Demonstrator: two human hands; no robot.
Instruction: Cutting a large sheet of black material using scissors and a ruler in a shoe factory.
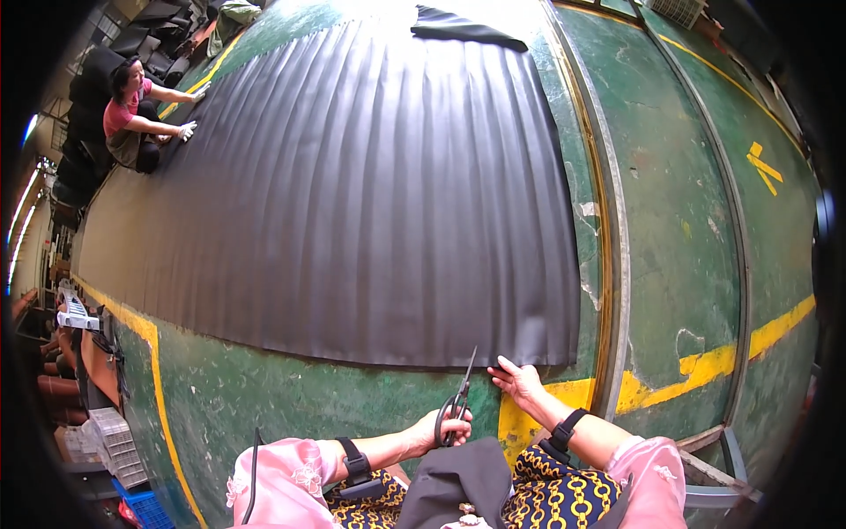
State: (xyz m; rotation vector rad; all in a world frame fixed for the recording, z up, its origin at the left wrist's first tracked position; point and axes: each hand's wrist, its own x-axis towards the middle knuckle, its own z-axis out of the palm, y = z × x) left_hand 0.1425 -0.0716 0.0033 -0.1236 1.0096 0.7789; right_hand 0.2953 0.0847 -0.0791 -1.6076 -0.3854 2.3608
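My left hand [454, 429] is wrapped around the handles of black scissors [460, 401]. The blades point away from me, and their tip overlaps the near edge of a large dark grey sheet [397, 220] spread on the floor. Just right of the tip, my right hand [518, 381] has its fingertips at that same edge, the sheet's border seemingly pinched between them. Lengthwise ripples run along the sheet. At its far end lies a folded dark piece [467, 29]. Dark cloth [458, 485] drapes over my lap.
A co-worker [137, 119] in pink and white gloves crouches at the sheet's far left, hands at its edge. Metal rails [617, 220] cross the green floor on the right. Yellow lines [159, 379] mark the floor. Grey crates [115, 445] and a blue basket [141, 507] stand lower left.
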